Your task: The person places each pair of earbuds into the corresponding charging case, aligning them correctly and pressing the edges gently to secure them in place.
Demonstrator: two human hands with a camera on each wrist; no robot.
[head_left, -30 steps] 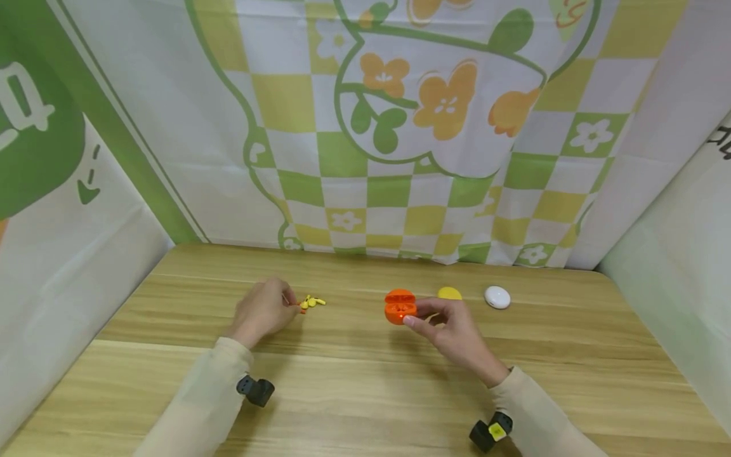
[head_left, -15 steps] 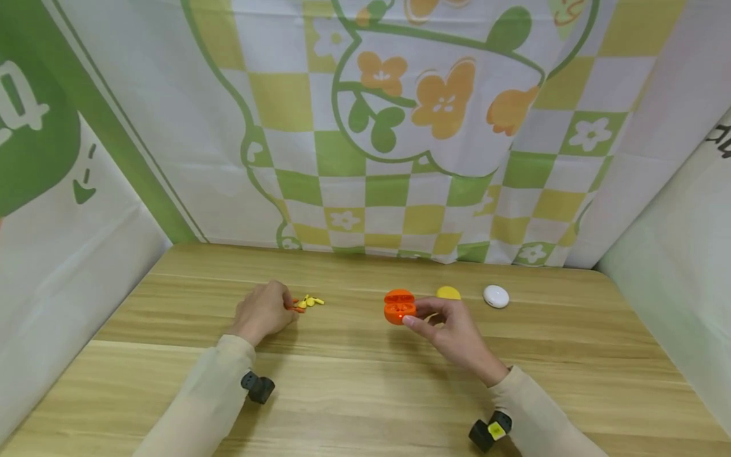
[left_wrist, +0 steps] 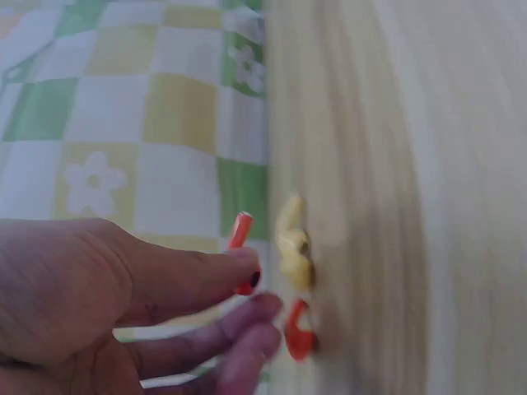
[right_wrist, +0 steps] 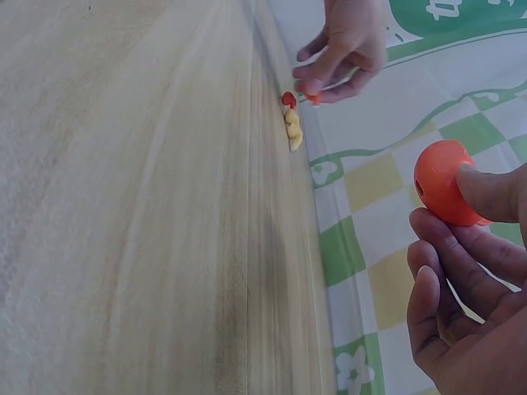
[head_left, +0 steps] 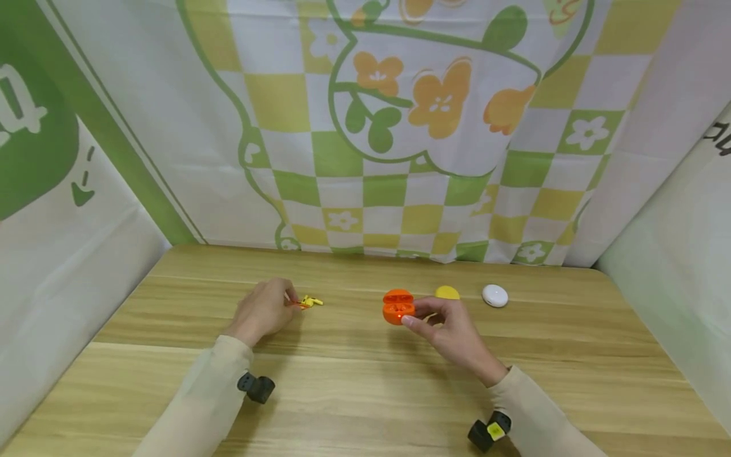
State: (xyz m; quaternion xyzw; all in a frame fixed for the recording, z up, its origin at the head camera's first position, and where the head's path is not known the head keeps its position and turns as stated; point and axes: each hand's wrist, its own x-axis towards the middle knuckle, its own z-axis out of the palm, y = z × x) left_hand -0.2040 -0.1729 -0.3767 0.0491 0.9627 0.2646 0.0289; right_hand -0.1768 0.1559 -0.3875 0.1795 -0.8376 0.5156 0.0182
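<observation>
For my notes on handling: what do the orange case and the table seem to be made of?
The orange case, gripped by the right hand, looks like smooth moulded plastic: even colour, rounded shell, soft sheen. The table looks like wood or wood-grain laminate: pale streaked grain, matte; which one I cannot tell.

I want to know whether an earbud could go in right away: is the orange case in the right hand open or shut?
Open. The orange case shows its lid lifted above the base, held by the right hand.
</observation>
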